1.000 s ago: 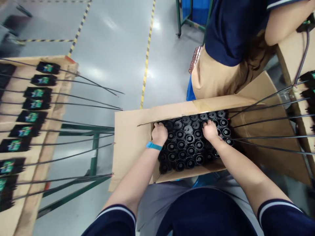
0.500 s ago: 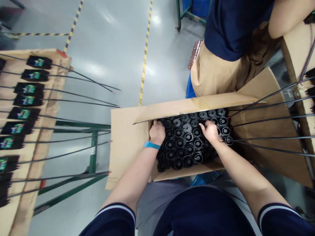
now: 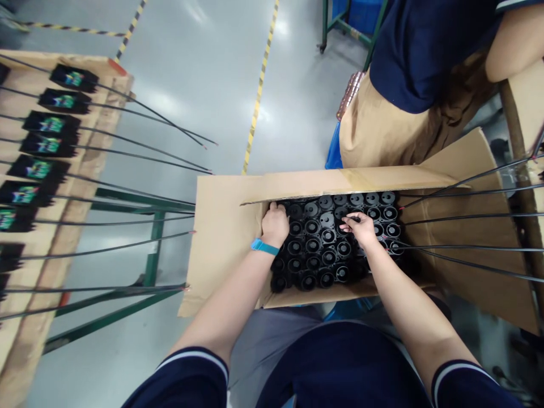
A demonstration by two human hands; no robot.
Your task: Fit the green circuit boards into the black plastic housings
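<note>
Round black plastic parts [image 3: 328, 236] sit in a brown cardboard box [image 3: 229, 232], long from side to side, with the right hand [image 3: 363, 230] nearer their middle, pinching a small dark piece [image 3: 353, 219], and the left hand [image 3: 275, 224] at the left end, its grip hidden.

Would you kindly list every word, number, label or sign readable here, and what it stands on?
No text is readable.
Coloured patches on the black units: too small and blurred to read.
Black round parts: no lettering discernible.
Cardboard box: no lettering visible.
</note>
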